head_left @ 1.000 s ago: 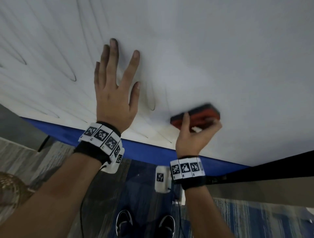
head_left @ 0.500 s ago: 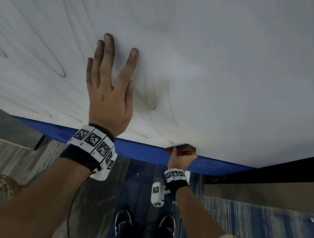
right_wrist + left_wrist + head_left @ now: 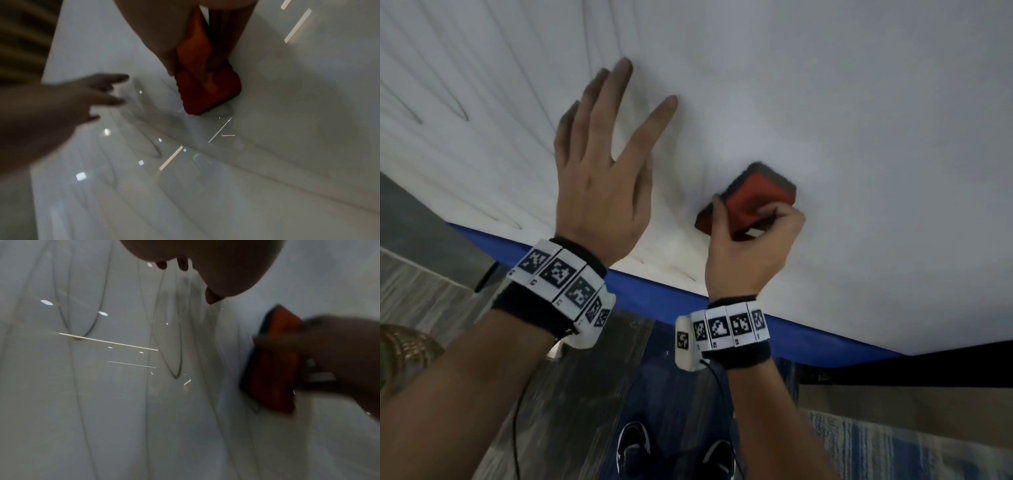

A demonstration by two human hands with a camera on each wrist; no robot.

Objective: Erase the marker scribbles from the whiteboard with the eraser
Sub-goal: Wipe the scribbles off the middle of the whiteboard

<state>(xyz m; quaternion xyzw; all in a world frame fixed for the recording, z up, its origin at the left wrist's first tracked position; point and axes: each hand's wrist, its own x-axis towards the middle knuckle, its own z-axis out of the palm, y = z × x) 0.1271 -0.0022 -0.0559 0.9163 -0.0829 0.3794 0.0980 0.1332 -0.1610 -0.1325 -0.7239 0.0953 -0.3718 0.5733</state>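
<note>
The whiteboard (image 3: 859,102) is filling nearly the whole head view, its blue bottom edge (image 3: 661,298) slanting across below both wrists, and toward its left side long thin marker scribbles (image 3: 524,102) are looping down the surface, while the stretch toward the right edge is looking wiped and plain white. The left hand (image 3: 599,178) is lying flat on the board with fingers spread and straight, grasping nothing; that looks like a brace, steadying the body or the board while the other arm is scrubbing, and its fingertips are looking smudged dark. The right hand (image 3: 750,246) is working just above the bottom edge, its grip clenched round the eraser (image 3: 753,192), thumb on one long side and curled fingers on the other, so the pad is facing flat to the board. The eraser is a red-orange block with a dark felt layer against the surface, sitting just beside the left hand's thumb, right where the cleaned area is meeting the remaining lines. From the left wrist view a few dark loops (image 3: 176,366) are sitting close beside the eraser's edge, so plenty of scribble is waiting leftward.
</note>
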